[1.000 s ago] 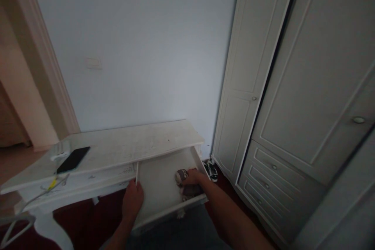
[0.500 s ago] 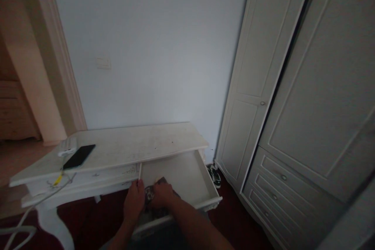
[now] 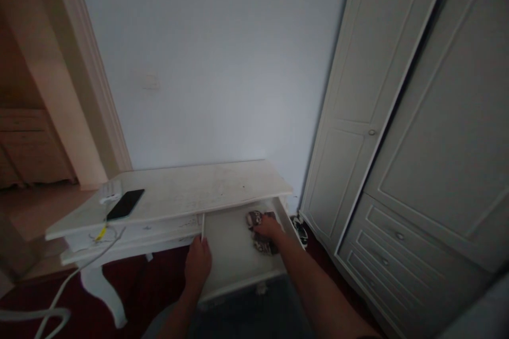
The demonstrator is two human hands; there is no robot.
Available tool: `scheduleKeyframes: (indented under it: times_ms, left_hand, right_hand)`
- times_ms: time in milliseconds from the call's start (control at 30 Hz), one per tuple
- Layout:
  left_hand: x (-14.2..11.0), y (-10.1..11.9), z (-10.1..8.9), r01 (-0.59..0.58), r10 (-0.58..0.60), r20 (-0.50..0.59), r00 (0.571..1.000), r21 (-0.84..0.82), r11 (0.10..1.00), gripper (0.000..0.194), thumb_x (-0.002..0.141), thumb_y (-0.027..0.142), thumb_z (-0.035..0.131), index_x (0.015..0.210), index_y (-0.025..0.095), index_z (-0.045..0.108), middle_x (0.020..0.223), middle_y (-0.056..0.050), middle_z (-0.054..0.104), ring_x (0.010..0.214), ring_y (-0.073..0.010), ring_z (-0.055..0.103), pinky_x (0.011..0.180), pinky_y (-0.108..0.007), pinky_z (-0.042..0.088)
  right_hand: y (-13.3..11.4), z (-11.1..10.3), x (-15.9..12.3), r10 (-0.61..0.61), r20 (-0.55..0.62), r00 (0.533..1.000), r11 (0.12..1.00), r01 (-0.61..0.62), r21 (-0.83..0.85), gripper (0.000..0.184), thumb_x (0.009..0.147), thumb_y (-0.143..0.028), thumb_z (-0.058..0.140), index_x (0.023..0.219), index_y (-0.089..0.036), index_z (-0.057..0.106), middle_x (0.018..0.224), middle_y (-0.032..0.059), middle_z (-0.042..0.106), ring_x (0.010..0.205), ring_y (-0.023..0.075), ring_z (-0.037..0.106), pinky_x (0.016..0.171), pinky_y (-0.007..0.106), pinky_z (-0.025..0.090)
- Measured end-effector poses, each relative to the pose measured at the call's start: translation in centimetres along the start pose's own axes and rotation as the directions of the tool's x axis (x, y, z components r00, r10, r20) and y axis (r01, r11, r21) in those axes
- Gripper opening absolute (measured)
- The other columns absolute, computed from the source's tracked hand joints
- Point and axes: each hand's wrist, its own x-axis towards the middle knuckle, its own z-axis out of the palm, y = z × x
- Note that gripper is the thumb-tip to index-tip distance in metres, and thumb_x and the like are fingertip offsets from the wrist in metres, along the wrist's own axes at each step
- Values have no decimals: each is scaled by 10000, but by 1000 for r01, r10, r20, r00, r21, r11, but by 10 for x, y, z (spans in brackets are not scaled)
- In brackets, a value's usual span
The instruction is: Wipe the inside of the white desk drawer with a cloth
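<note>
A white drawer (image 3: 226, 265) is pulled out of the white desk (image 3: 207, 180). My left hand (image 3: 198, 262) grips the drawer's left side wall, its fingers curled over the edge. Inside the drawer, toward the right, my right hand (image 3: 269, 226) is closed on a brown-and-white patterned cloth bundle (image 3: 262, 246). Parts of the bundle stick out on both sides of the hand, and the fingertips are partly hidden. I cannot tell whether the cloth is socks or gloves.
On the desk's left end lie a black phone (image 3: 126, 204) and a white box-shaped device (image 3: 110, 190), with a white cable (image 3: 75, 273) hanging down. A wardrobe (image 3: 350, 132) stands at the right, with dark shoes (image 3: 300, 230) on the floor beside it.
My right hand has moved with the patterned cloth from the drawer's left side to its right side. My left hand stays at the left wall. The view has shifted slightly.
</note>
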Motion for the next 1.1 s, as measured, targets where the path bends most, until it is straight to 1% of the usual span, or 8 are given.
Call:
scheduleKeyframes:
  times_ms: [100, 167, 333, 533, 667, 867, 967, 1100]
  left_hand:
    - [1, 3, -3, 5, -5, 10, 1000, -10, 1000, 400, 1072, 297, 257, 1209, 105, 580, 1215, -216, 710, 1143, -290, 697, 964, -351, 484]
    - [1, 5, -5, 15, -14, 21, 1000, -23, 1000, 384, 1067, 302, 274, 1192, 116, 585, 1193, -210, 717, 1129, -291, 704, 948, -351, 493]
    - [2, 7, -8, 24, -24, 17, 1000, -41, 999, 392, 1060, 314, 271, 1185, 125, 591, 1202, -211, 720, 1136, -297, 705, 939, -365, 509]
    - [4, -1, -2, -13, 13, 5, 1000, -10, 1000, 410, 1064, 305, 244, 1199, 140, 594, 1203, -191, 730, 1168, -277, 696, 969, -345, 506]
    - [2, -4, 1, -31, 31, 4, 1000, 21, 999, 404, 1063, 278, 243, 1226, 116, 575, 1210, -201, 717, 1165, -276, 689, 975, -347, 494]
    - [3, -3, 1, -15, 15, 7, 1000, 34, 999, 404, 1070, 278, 239, 1236, 98, 559, 1219, -214, 706, 1147, -279, 692, 965, -350, 487]
    - [3, 0, -1, -3, 3, 14, 1000, 34, 999, 394, 1074, 297, 247, 1197, 109, 570, 1182, -207, 711, 1099, -283, 707, 921, -349, 491]
    - [2, 2, -4, -12, 12, 15, 1000, 36, 999, 367, 1071, 281, 269, 1148, 114, 587, 1120, -195, 720, 1059, -273, 718, 890, -335, 492]
  right_hand:
    - [17, -2, -26, -57, 120, 991, 997, 62, -41, 622, 685, -532, 830, 1218, -225, 743, 1208, 146, 770, 1148, 356, 719, 934, 412, 557]
    - [8, 9, -45, -113, 187, 976, 990, 126, -58, 660, 629, -552, 856, 1211, -257, 752, 1226, 111, 770, 1163, 351, 713, 952, 408, 555]
    - [-62, 60, -64, -252, 275, 928, 960, 277, -52, 627, 560, -486, 880, 1148, -299, 771, 1175, 74, 792, 1117, 364, 734, 951, 446, 568]
    - [-119, 81, -31, -227, 116, 967, 974, 225, 27, 613, 676, -496, 804, 1211, -212, 716, 1159, 160, 777, 1094, 377, 737, 900, 450, 572]
    - [-99, 61, 0, -123, 3, 992, 989, 123, 82, 739, 750, -528, 758, 1388, -198, 584, 1273, 161, 718, 1181, 335, 691, 943, 413, 533]
    - [-24, 17, 4, 34, -109, 994, 997, -26, 73, 868, 704, -553, 806, 1452, -218, 520, 1554, 198, 459, 1420, 392, 455, 1035, 472, 455]
    - [4, 2, -13, 21, -66, 998, 996, -16, 88, 787, 616, -438, 870, 1334, -230, 623, 1489, 179, 541, 1325, 389, 545, 1018, 469, 463]
    - [25, -11, -41, -29, -28, 999, 972, 34, 233, 550, 482, -292, 901, 999, -201, 736, 1125, 114, 745, 1088, 354, 680, 957, 417, 501]
